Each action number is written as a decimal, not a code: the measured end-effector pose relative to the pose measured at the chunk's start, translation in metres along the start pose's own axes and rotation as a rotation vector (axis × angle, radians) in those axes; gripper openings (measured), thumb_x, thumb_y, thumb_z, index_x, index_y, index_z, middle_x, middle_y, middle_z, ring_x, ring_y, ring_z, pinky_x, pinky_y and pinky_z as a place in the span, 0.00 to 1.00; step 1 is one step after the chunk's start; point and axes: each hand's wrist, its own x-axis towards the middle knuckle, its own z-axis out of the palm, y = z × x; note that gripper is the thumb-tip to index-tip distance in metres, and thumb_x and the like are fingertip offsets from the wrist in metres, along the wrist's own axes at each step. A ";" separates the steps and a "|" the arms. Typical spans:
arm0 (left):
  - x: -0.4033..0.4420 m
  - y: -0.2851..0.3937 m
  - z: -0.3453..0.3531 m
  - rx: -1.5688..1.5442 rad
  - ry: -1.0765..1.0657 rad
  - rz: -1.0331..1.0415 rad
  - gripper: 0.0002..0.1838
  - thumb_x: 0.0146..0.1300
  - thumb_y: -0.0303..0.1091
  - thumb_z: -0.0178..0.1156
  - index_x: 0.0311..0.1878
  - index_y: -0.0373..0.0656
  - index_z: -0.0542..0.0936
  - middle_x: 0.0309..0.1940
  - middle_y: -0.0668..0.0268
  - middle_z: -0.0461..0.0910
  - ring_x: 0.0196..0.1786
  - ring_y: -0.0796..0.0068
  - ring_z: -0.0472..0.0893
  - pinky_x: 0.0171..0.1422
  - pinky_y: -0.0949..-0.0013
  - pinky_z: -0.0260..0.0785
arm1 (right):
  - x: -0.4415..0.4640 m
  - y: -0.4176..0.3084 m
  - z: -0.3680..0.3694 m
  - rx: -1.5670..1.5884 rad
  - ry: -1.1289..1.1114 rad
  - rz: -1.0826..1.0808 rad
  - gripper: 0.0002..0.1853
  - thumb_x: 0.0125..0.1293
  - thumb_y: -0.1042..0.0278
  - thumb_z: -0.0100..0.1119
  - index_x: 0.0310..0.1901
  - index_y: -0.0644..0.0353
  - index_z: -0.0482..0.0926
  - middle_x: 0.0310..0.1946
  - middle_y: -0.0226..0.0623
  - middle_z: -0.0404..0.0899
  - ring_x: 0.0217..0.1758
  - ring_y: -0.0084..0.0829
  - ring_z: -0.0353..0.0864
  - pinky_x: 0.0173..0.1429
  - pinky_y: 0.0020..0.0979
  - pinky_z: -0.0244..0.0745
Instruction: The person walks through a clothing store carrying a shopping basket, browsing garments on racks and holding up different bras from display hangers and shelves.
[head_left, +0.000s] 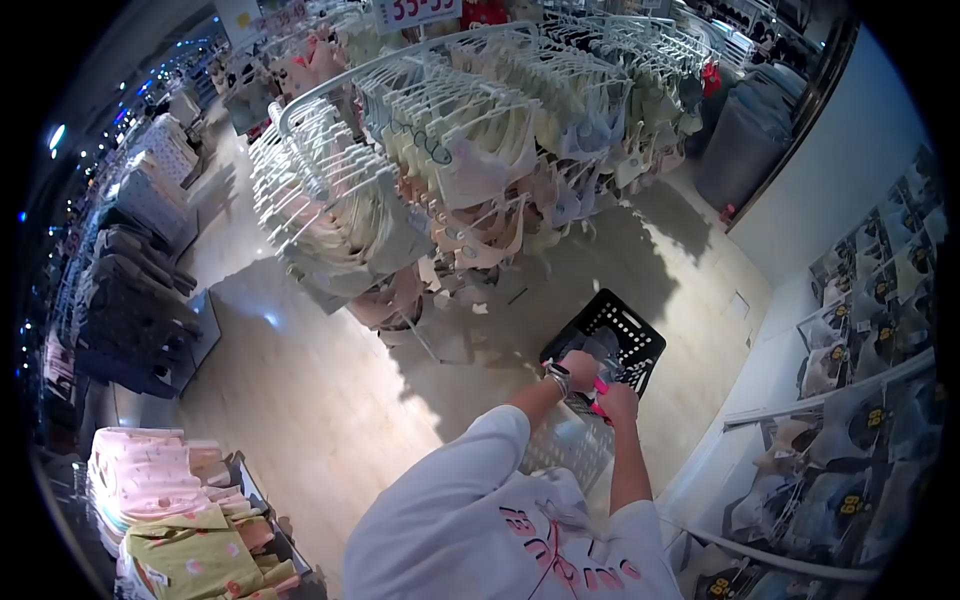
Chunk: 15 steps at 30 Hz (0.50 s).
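My left hand (580,370), with a watch on its wrist, is closed over the near side of a black plastic basket (640,345). Beside it, my right hand (619,403) is wrapped round a small bright pink object (600,386), whose exact kind I cannot make out. The two hands are close together. A greyish, partly see-through item (603,344) shows just beyond my left hand, over the basket; whether my fingers hold it is unclear. The basket has rows of holes in its walls, and my hands and arms hide part of it.
Racks of hanging underwear (480,130) stand ahead. Packaged pieces hang on the right wall (840,470). Clothes racks (135,310) line the left, with pink folded garments (145,475) at lower left. A grey bin (745,140) stands at back right on pale floor (300,420).
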 end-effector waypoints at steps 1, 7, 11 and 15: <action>0.034 -0.014 -0.009 0.011 0.010 0.007 0.08 0.46 0.37 0.61 0.26 0.44 0.85 0.28 0.56 0.83 0.34 0.58 0.84 0.40 0.61 0.76 | 0.032 0.004 -0.009 0.000 0.026 0.011 0.14 0.52 0.56 0.59 0.30 0.58 0.85 0.27 0.48 0.82 0.33 0.48 0.83 0.41 0.44 0.79; 0.159 -0.020 -0.030 0.026 0.035 0.033 0.10 0.46 0.39 0.62 0.25 0.44 0.85 0.27 0.56 0.83 0.34 0.58 0.84 0.40 0.60 0.76 | 0.138 0.056 -0.043 0.017 0.091 -0.006 0.14 0.52 0.57 0.59 0.27 0.61 0.84 0.25 0.47 0.82 0.32 0.47 0.83 0.39 0.44 0.78; 0.251 -0.017 -0.039 0.078 0.010 0.040 0.08 0.47 0.35 0.59 0.26 0.44 0.85 0.27 0.57 0.83 0.34 0.59 0.84 0.40 0.62 0.76 | 0.209 0.106 -0.069 0.012 0.117 0.001 0.13 0.51 0.57 0.59 0.26 0.60 0.84 0.27 0.47 0.82 0.33 0.46 0.83 0.39 0.44 0.78; 0.325 -0.010 -0.044 0.105 -0.019 0.012 0.08 0.48 0.35 0.60 0.28 0.46 0.85 0.28 0.58 0.84 0.34 0.60 0.84 0.40 0.63 0.75 | 0.260 0.147 -0.093 0.034 0.081 0.002 0.12 0.50 0.59 0.58 0.27 0.58 0.84 0.27 0.47 0.82 0.32 0.45 0.84 0.40 0.43 0.79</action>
